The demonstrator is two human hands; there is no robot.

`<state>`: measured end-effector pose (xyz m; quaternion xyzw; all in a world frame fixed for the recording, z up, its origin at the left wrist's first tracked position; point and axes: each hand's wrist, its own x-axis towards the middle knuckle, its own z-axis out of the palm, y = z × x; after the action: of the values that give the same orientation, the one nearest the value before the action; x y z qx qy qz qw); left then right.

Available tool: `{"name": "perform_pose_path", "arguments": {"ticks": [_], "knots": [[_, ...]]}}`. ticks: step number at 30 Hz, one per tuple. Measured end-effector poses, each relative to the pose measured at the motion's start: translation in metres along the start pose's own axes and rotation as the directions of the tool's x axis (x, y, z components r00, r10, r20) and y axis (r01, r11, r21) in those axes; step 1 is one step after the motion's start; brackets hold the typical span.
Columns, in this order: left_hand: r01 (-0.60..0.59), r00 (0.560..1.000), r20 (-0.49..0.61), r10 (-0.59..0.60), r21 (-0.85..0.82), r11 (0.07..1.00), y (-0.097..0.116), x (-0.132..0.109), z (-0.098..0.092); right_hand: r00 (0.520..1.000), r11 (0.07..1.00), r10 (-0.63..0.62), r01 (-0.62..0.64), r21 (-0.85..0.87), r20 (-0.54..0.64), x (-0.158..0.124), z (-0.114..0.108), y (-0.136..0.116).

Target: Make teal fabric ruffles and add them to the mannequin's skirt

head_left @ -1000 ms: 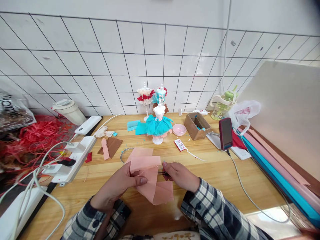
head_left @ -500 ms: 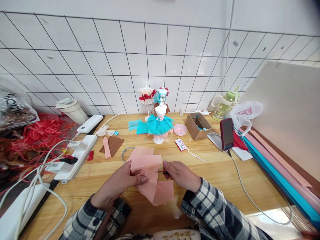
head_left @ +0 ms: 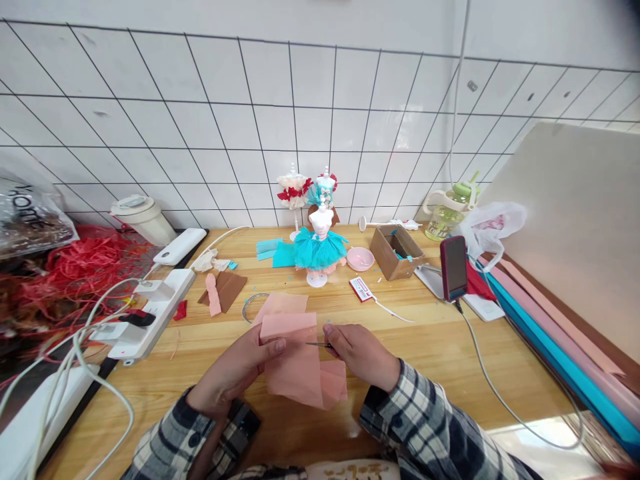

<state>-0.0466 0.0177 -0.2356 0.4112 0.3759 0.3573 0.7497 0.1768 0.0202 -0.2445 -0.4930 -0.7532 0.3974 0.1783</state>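
Observation:
My left hand [head_left: 240, 365] pinches a sheet of pink crepe paper [head_left: 295, 373] between thumb and fingers, its lower part hanging in loose folds. Closed around the handles of small scissors [head_left: 319, 345] is my right hand [head_left: 361, 352]. The thin blades point left and lie against the pink paper; whether they are parted I cannot tell. Behind the held sheet, another pink part [head_left: 285, 304] rests near a wire ring [head_left: 247, 309]. Further back stands a small mannequin [head_left: 321, 243] in a turquoise ruffled skirt.
On the left are a power strip [head_left: 155, 313] with cables and a heap of red shreds [head_left: 95, 267]. A pink bowl [head_left: 360, 259], a cardboard box [head_left: 397, 255] and a phone [head_left: 454, 268] stand to the right. Paper rolls [head_left: 565, 340] line the right edge.
My left thumb has shifted up and left, and the pink paper's lower part has swung flatter below it. The scissors have moved slightly left, further across the paper.

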Motion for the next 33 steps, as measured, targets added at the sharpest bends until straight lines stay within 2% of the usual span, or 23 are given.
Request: {"name": "perform_pose_path", "arguments": {"ticks": [5,9,21,27,33], "knots": [[0.030,0.996,-0.082,-0.031,-0.016,0.999,-0.006,-0.001,0.000,0.999,0.998,0.033,-0.034,0.047,0.021,-0.003,0.002,0.002],[0.002,0.994,-0.110,0.000,0.021,1.000,-0.004,-0.003,-0.002,0.999,0.999,0.045,-0.045,-0.024,0.002,-0.003,-0.001,0.004],[0.051,0.998,-0.049,-0.048,0.079,0.996,-0.005,-0.001,0.004,0.998,0.997,0.043,-0.040,-0.063,0.052,-0.002,0.002,-0.002],[0.021,1.000,0.009,-0.022,0.088,0.996,-0.006,0.001,0.011,0.998,0.997,0.010,-0.005,-0.076,0.069,-0.001,0.004,-0.006],[0.004,1.000,0.021,-0.007,0.135,0.991,-0.007,0.002,0.013,0.999,0.993,0.002,0.003,-0.116,0.045,0.000,0.007,-0.002]]}}
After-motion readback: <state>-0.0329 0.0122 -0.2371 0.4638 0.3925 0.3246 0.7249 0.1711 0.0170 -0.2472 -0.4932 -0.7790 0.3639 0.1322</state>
